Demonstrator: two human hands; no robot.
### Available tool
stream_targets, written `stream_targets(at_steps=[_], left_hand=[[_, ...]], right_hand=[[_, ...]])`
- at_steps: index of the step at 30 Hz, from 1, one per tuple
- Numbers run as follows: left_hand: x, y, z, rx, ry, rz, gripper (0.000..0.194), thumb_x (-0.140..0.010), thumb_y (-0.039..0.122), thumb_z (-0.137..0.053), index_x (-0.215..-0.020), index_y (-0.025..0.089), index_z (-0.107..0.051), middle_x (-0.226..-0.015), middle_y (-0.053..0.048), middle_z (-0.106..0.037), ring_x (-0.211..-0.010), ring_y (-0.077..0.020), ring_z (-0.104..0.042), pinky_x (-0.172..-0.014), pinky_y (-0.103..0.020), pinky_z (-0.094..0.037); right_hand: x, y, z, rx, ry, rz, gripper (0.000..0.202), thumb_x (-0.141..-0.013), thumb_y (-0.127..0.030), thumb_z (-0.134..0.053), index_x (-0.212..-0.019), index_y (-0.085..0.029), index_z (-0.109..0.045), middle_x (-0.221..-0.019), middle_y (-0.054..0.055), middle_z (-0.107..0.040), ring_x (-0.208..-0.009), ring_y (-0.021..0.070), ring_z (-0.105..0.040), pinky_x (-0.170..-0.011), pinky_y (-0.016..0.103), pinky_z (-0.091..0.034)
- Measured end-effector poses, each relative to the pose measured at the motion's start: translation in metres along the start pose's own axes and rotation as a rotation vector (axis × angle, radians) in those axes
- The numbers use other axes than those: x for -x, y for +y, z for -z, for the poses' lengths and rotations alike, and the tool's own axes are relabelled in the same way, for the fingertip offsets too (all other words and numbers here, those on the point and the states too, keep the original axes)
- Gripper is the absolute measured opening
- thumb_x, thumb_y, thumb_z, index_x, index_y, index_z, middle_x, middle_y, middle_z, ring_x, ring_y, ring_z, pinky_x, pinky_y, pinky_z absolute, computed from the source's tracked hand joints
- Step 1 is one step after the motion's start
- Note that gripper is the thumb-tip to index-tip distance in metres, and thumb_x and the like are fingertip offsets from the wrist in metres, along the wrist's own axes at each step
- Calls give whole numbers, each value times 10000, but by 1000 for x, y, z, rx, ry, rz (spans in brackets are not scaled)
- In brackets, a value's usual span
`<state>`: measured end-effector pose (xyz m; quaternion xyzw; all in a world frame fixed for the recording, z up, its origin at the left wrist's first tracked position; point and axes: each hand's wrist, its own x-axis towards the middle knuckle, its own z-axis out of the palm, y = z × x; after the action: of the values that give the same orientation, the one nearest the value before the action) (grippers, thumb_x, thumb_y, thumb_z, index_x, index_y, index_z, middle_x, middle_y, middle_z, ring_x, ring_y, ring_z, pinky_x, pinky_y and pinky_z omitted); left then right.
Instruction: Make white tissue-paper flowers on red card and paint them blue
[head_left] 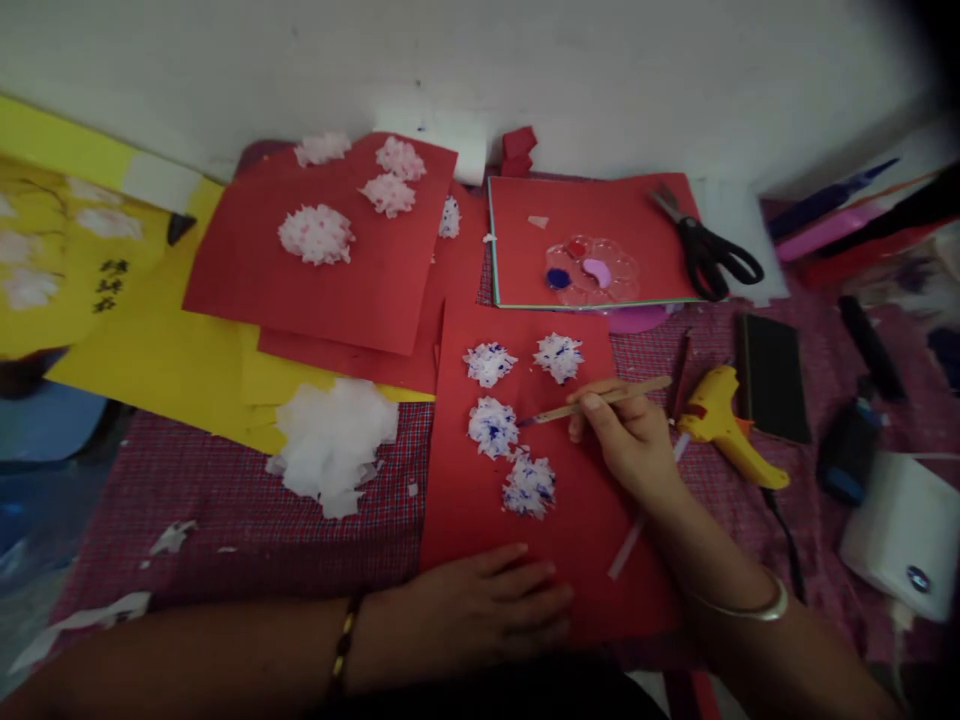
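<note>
My right hand (626,435) pinches a wooden paintbrush (622,392), its dark tip at the right edge of a white tissue-paper flower (493,427) dabbed with blue. Three more blue-flecked flowers surround it: one at upper left (490,364), one at upper right (558,357) and one below (529,485). All sit on a red paper sheet (472,535). Flat on the lower part of this sheet lies my left hand (480,612), fingers spread and holding nothing. A clear palette (619,275) with blue, red and pink paint stands behind the flowers.
Black-handled scissors (709,250) lie beside the palette on red paper. At right are a yellow glue gun (724,425), a dark notebook (774,377) and a white box-shaped device (904,535). White tissue pieces (334,440) pile at left, below red sheets (322,300) bearing pink-tinted flowers.
</note>
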<state>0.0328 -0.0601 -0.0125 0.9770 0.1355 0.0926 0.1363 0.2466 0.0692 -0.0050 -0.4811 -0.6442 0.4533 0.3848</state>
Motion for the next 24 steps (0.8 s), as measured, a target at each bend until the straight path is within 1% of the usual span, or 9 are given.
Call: stream_targets(at_steps=[4,8,13,16,20,22,24], left_hand=[[-3,2,5,5,-60,2,420,-1002,232,-335,-1413,231,-420,-1502,4,-400,-1346,-185,-389,-1140,-352,-295],[-4,4,7,12,-76,19,421,-1004,252,-332,-1418,237,-405,-1505,10,-394,-1364,-183,-365,-1143,-349,-282],[-2,4,1,26,-80,5,456,-987,226,-388,-1442,217,-359,-1523,-9,-368,-1364,-198,-360,-1141,-381,-277],[-1,4,-5,-1,-65,-1,456,-983,238,-416,-1436,222,-368,-1507,-4,-395,-1341,-192,-386,-1132,-379,-290],[1,4,-13,-25,-23,-6,430,-994,253,-388,-1423,225,-392,-1500,-5,-402,-1332,-202,-388,-1122,-394,-300],[1,3,-15,-40,-6,-16,420,-1000,252,-366,-1418,229,-401,-1494,-2,-408,-1323,-198,-394,-1124,-389,-294],[0,2,-14,-57,12,-25,411,-1006,267,-356,-1412,235,-412,-1484,4,-420,-1308,-191,-408,-1122,-377,-295]], right_hand=[[1,2,-7,-57,-47,41,232,-962,-364,-495,-846,-193,-601,-597,-24,-598,-512,120,-558,-526,251,-446],[1,3,-12,-185,-80,31,264,-942,-413,-514,-835,-186,-594,-599,-27,-584,-494,110,-547,-497,238,-455],[-4,3,-12,-375,-13,-34,321,-868,-494,-600,-819,-177,-591,-565,-37,-586,-455,103,-539,-456,223,-456],[-4,0,-13,-438,-61,-64,331,-853,-501,-617,-834,-170,-602,-580,-27,-621,-446,96,-543,-453,215,-458],[1,-9,-22,-457,-101,-60,309,-870,-482,-599,-889,-174,-613,-597,-20,-645,-447,92,-557,-453,208,-468],[3,-13,-28,-414,-110,-32,289,-889,-463,-575,-921,-180,-621,-628,-11,-653,-458,93,-566,-455,212,-473],[4,-16,-34,-341,-134,13,263,-906,-432,-549,-905,-183,-633,-681,4,-660,-458,87,-558,-444,213,-462]])
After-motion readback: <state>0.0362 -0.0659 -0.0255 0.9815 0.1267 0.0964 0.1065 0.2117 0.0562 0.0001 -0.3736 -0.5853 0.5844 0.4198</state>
